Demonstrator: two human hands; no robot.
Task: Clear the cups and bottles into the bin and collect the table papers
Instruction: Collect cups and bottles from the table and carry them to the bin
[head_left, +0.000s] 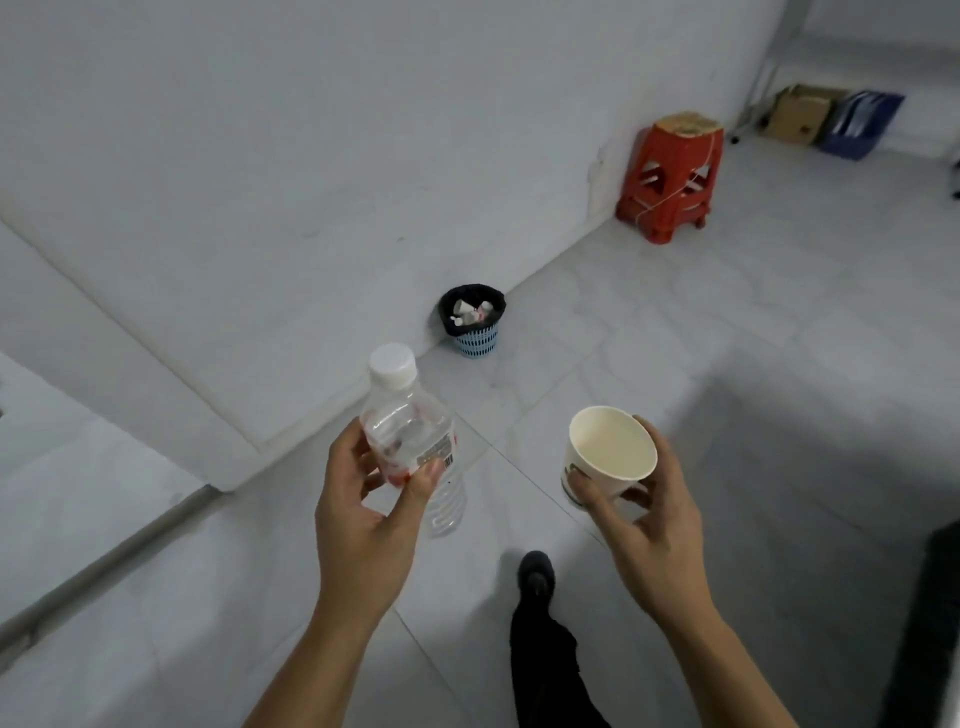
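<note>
Head cam, looking fwd & down at both my hands over a pale tiled floor (727, 322).

L hand (363, 519): thumb + fingers curled round the middle of a clear plastic bottle (410, 431). Thumb lies on the label, fingers wrap behind. White cap on, bottle roughly upright, top leaning a bit away from me. Red/white label w/ a barcode. Can't tell if any liquid is inside.

R hand (649, 525): holding a white paper cup (608, 452) by its lower part, thumb on the near side, fingers round the far side & under the base. Cup is tipped so its mouth faces me; inside looks bare. Some green print on the outside.

Bottle & cup are apart, both in the air, neither touching anything but my hands.

Bin (474, 319): small blue basket w/ a black liner, on the floor right against the foot of the white wall (260, 156). It's ahead of me, well apart from both hands, a little closer to the bottle's side. White scraps already in it, too small to ID.

My dark shoe (536, 574) & trouser leg show btwn the forearms.

Further back along the wall: red plastic stool (672, 176). Beyond it, top R corner: cardboard box (797, 111) beside a blue file holder (857, 122), next to a metal rack leg.
</note>
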